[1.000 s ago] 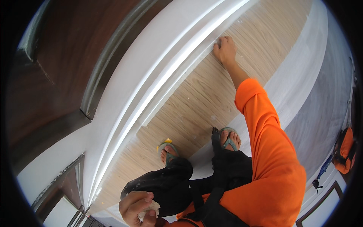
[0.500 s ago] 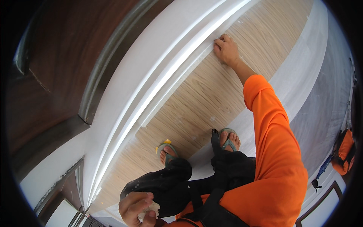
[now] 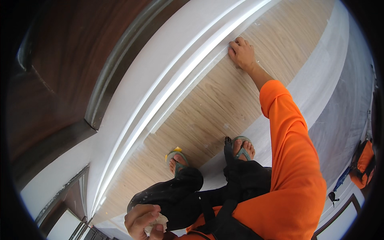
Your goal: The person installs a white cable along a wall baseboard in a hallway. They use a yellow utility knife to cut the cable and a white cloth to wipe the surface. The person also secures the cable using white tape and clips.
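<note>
Left grip [image 3: 141, 220] closed on crumpled pale wad [image 3: 161, 221]; right grip [image 3: 243, 55] curled at wood-grain floor [image 3: 208, 100], contents I can't tell; white specks [image 3: 227, 126] left there; finished share unclear

Bright enough from where I'm standing; light's soft, shadows faint. White strip [image 3: 188, 72] along the wall nearly blown out; lamp or reflection, can't tell. Wood-grain surface [image 3: 208, 104] evenly lit, grain readable. Dark brown wood panelling [image 3: 72, 60] at left dim, detail thin. Black trousers [image 3: 168, 192] murky, folds mostly lost; orange sleeve [image 3: 294, 148] vivid, soft shading in its creases. Right hand [image 3: 243, 55] fairly crisp, small shadow by the wrist. Left hand [image 3: 141, 222] slightly soft, low in view. Fisheye bends straight edges into arcs; black vignette all round, bluish fringe. Orange-and-black bag [image 3: 363, 164], far right, stretched and soft.
</note>
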{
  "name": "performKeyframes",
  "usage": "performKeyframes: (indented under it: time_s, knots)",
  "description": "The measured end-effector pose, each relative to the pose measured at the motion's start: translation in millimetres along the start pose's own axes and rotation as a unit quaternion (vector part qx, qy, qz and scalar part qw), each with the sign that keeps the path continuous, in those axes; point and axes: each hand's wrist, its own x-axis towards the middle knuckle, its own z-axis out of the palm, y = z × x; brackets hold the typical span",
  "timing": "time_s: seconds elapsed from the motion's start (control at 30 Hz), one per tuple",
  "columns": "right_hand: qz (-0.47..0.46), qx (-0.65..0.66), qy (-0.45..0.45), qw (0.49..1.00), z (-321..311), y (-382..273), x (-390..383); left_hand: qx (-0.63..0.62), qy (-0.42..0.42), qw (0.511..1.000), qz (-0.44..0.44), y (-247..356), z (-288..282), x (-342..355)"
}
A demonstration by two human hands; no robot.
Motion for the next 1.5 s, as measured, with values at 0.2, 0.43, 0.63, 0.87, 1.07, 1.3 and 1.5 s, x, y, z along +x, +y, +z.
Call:
performKeyframes:
  time_s: [0.2,0.43,0.63,0.87,1.07,1.3,1.5]
  knots:
    - [0.136,0.058,0.048,0.988,8.9,-7.5,2.0,-0.092,0.017,0.99,-0.103,2.0,-2.2,-3.4]
    - [0.246,0.097,0.107,0.958,19.4,-15.6,8.0,-0.109,-0.025,0.981,-0.159,14.6,-12.4,18.2]
    - [0.283,0.056,0.092,0.953,27.4,-36.2,9.2,-0.141,-0.01,0.957,-0.252,31.3,-9.3,30.8]
    - [0.303,0.014,0.008,0.953,11.2,-37.2,23.0,-0.153,-0.023,0.955,-0.254,31.9,-6.0,34.5]
    - [0.253,0.057,-0.077,0.963,-3.7,-39.1,16.6,-0.144,-0.034,0.967,-0.21,25.5,-10.5,28.2]
    - [0.306,0.121,-0.014,0.944,8.6,-16.3,-4.7,-0.136,-0.051,0.976,-0.162,22.7,-20.9,21.4]
    - [0.344,0.091,-0.025,0.934,-11.7,-35.4,10.5,-0.138,-0.046,0.976,-0.16,18.4,-28.6,18.0]
